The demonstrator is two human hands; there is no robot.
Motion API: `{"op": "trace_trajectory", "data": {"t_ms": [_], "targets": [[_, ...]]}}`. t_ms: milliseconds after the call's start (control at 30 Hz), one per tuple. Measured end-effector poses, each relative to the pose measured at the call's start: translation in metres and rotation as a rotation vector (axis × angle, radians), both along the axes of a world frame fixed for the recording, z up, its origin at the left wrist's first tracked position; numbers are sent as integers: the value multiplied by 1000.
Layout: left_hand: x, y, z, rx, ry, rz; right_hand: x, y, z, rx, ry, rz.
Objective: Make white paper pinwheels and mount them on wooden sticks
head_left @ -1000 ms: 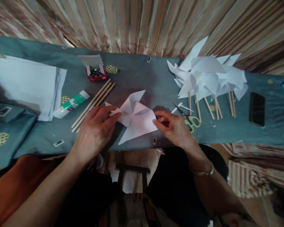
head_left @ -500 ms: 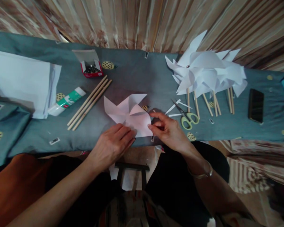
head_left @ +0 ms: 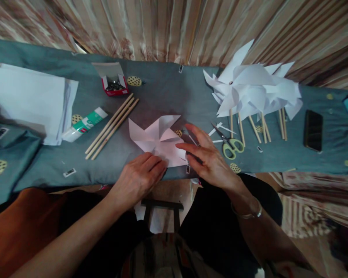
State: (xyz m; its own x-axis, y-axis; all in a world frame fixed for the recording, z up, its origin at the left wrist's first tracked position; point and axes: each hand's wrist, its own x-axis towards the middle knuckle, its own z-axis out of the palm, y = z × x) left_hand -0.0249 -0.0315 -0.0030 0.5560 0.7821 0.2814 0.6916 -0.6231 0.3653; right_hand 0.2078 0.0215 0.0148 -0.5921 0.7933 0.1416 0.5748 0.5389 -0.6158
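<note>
A white paper pinwheel [head_left: 158, 135] lies on the cloth in front of me, its blades folded toward the middle. My left hand [head_left: 145, 172] is closed on its lower left edge, fingertips together and resting on the paper. Over the pinwheel's right corner, my right hand [head_left: 207, 160] has its fingers spread, with nothing between them. The index fingertip is at or just above the paper; I cannot tell whether it touches. Right of that hand lie green-handled scissors [head_left: 232, 146], beside thin paper strips [head_left: 216, 129].
On the left are a stack of paper [head_left: 26, 96], a glue tube [head_left: 85, 123], several wooden sticks [head_left: 111, 129] and a red box [head_left: 116, 87] of small metal pieces. Finished pinwheels [head_left: 255, 85] on sticks lie at the back right, near a phone [head_left: 313, 130].
My right hand has let go of the pinwheel's right corner and spread its fingers. That corner lies flatter now. My left hand has stayed on the paper.
</note>
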Motion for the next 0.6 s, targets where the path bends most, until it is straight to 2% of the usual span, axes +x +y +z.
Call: {"op": "trace_trajectory", "data": {"t_ms": [233,367,600], "targets": [[0,0,2,9,-18,1,0,2,-5,-68,-34,71],[1,0,2,19,-19,4,4,5,-4,-100,-9,41],[0,0,1,18,-11,6,10,8,-2,-250,-38,44]]}}
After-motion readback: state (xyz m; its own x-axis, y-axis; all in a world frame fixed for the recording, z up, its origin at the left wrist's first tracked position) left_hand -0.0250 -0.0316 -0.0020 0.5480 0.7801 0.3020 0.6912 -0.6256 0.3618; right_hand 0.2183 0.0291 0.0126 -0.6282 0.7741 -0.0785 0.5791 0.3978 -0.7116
